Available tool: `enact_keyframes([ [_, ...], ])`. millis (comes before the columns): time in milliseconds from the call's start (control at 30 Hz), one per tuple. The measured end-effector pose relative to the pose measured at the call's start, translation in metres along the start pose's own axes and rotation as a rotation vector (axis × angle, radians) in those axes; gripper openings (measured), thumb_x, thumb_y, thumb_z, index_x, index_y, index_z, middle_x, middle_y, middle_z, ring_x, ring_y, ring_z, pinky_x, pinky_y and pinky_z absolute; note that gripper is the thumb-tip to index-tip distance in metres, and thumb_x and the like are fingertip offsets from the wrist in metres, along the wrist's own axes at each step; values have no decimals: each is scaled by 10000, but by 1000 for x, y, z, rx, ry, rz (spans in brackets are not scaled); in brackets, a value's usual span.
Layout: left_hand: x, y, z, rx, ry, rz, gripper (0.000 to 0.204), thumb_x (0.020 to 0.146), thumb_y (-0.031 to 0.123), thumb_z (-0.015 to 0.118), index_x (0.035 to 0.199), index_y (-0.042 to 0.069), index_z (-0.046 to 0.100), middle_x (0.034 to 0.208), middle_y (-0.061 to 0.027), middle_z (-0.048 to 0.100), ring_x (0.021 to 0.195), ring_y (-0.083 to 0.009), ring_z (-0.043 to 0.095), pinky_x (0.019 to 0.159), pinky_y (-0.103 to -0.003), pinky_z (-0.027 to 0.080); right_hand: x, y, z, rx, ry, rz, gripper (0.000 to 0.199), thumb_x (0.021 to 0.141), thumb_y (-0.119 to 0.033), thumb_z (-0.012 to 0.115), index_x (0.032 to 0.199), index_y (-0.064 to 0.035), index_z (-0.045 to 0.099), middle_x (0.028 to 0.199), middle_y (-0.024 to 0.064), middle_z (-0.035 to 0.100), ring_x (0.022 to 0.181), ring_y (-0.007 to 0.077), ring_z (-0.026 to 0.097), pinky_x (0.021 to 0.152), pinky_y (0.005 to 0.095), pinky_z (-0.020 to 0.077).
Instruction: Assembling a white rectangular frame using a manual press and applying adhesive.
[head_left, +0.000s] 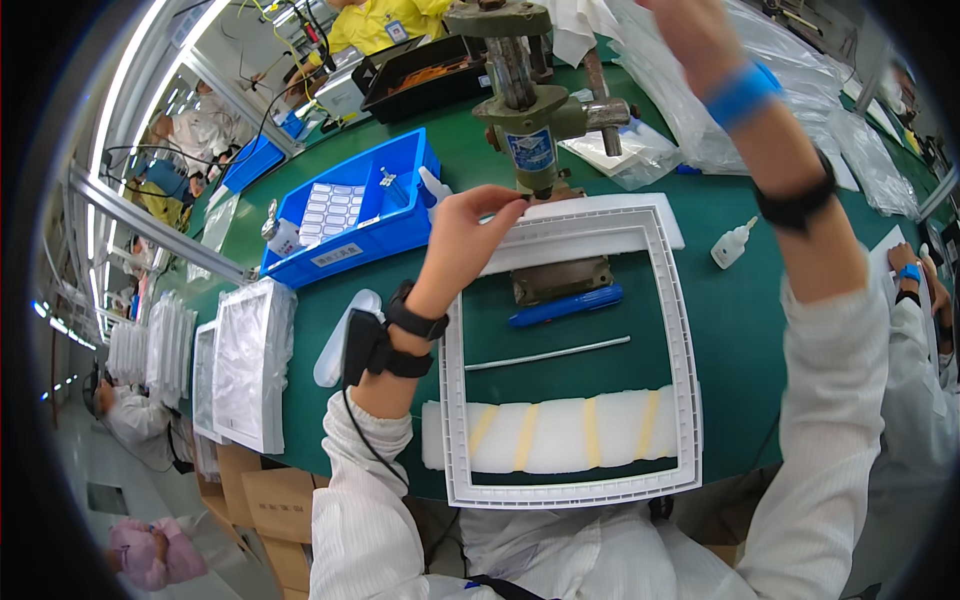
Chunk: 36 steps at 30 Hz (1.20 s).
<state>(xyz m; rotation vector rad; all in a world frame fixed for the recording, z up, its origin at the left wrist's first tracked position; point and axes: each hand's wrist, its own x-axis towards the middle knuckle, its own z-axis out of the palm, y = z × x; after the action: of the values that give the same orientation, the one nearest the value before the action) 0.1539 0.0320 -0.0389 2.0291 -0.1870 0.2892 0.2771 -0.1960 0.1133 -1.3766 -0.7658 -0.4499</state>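
A large white rectangular plastic frame (570,492) lies on the green table in front of me. My left hand (462,235) pinches its far edge right under the head of an olive-green manual press (528,110). My right hand (695,30) is raised at the top of the view, near the press's lever; what it grips is cut off. A blue wristband and a black strap sit on that forearm. Inside the frame lie a blue pen (566,305), a thin metal rod (548,353) and a white foam pad with yellow tape strips (560,432).
A blue bin (400,222) with label sheets stands left of the press, a small white glue bottle (732,245) to the right. Stacks of bagged white frames (250,362) sit at the left edge, clear plastic bags (720,110) behind. Another person's hands (915,275) work at far right.
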Motion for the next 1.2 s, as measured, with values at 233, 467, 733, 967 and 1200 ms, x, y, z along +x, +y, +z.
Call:
enact_keyframes([
  [233,-80,-3,-75,151,78,-132,202,889,66,632,1041,-65,656,897,-87,710,867,-113,667,790,-238,513,-179,-78,-55,-452,-243,-49,271,864,0,452,1112,41,553,1130,144,600,1094,221,555,951,319,405],
  [467,-124,-31,-81,488,179,-97,124,815,25,677,931,-8,705,830,-78,693,747,-152,647,701,-255,494,-253,-16,-110,-348,86,-38,263,855,68,406,1086,32,527,1073,136,534,919,186,507,886,306,418],
  [733,-135,-46,-67,582,198,-66,294,837,1,638,1131,6,653,1019,-125,664,936,-222,640,833,-305,487,-244,17,-138,-320,415,205,482,813,2,473,1291,-39,438,1318,99,479,1240,228,459,984,354,364],
  [967,-145,-45,-60,269,244,-188,323,1003,151,492,1280,3,569,986,-46,637,812,-83,571,729,-214,454,-258,40,-126,-240,212,568,588,808,-109,611,1345,-56,376,1366,137,466,1287,268,439,1042,397,348],
  [1200,-149,-40,-40,35,236,-308,472,1033,293,383,1400,-3,418,977,-76,640,765,-84,560,671,-208,429,-261,52,-120,-450,24,569,407,876,-180,656,1210,-29,479,1166,135,613,1118,256,576,973,355,425],
])
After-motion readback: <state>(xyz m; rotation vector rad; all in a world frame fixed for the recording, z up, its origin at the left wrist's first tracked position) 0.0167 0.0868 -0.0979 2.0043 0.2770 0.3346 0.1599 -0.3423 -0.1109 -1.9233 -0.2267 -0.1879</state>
